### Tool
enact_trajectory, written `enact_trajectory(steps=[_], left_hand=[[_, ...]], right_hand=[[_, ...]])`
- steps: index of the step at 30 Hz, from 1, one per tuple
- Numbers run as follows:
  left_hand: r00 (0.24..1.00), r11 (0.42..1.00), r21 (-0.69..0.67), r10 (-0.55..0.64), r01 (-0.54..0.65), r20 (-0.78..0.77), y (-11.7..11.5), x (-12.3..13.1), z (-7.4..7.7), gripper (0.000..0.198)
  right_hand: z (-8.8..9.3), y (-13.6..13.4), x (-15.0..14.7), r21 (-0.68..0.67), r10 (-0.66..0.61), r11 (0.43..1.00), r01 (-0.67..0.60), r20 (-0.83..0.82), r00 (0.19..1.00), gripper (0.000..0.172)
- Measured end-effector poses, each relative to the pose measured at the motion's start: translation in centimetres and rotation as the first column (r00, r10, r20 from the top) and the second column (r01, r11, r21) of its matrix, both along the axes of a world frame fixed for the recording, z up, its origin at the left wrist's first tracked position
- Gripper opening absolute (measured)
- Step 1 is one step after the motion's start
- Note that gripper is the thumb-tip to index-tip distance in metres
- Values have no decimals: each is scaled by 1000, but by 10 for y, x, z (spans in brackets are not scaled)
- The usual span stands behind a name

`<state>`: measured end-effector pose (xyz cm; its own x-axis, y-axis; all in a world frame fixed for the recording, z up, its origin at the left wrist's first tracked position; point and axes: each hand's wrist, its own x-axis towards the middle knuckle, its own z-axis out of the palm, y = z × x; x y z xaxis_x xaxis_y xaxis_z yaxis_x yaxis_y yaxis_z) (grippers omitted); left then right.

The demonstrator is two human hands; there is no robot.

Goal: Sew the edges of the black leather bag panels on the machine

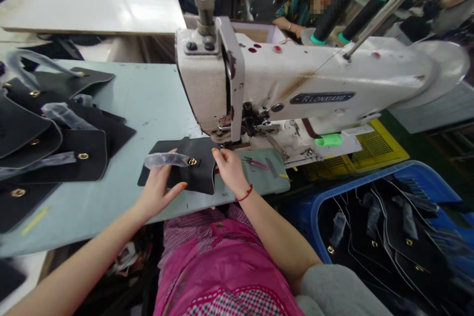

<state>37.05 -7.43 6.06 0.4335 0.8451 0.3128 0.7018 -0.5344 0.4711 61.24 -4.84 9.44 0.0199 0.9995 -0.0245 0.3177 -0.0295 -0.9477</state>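
Note:
A black leather panel (198,177) lies on the sewing table under the head of a white sewing machine (266,74). Across it runs a plastic-wrapped handle (166,159), fixed by a gold-coloured fitting (192,162). My left hand (159,187) rests on the panel's left half, fingers stretched beneath the wrapped handle and thumb spread apart. At the panel's right edge, close to the presser foot, my right hand (229,170) pinches the leather between thumb and fingers. The needle itself is hidden behind the machine head.
More black panels with wrapped handles (66,150) are piled on the table's left side. Thread snips (256,163) lie right of my right hand. A blue basket (314,212) holds several similar pieces. Behind the machine, a person (296,12) sits near thread cones (328,22).

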Motion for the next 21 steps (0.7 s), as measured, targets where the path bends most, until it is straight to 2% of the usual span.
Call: enact_trajectory(steps=[2, 4, 6, 8, 11, 16, 21], left_hand=[[971, 976, 5, -216, 217, -105, 46, 2, 7, 83], [920, 934, 7, -350, 357, -176, 79, 12, 11, 93], [872, 898, -13, -431, 440, -231, 96, 22, 13, 98], [846, 885, -41, -456, 464, -275, 100, 29, 16, 99], [856, 917, -46, -388, 397, -342, 88, 36, 25, 97], [888, 982, -27, -181, 187, -422, 54, 54, 41, 91], [908, 1000, -16, -21, 16, -417, 37, 71, 48, 86]], right_hand=[[-2, -2, -3, 1, -11, 1000, 11, 0, 1000, 45], [-5, -6, -5, 4, -24, 1000, 24, -1, 1000, 44], [-7, -9, -4, 16, -42, 999, 42, 26, 999, 44], [-9, -10, -3, 29, -46, 999, 44, 62, 997, 45], [-9, -9, 2, 45, -28, 999, 25, 79, 996, 44], [-7, -1, 19, 11, 40, 999, -41, 69, 997, 44], [-3, 10, 31, -30, 129, 991, -128, 28, 991, 45]])
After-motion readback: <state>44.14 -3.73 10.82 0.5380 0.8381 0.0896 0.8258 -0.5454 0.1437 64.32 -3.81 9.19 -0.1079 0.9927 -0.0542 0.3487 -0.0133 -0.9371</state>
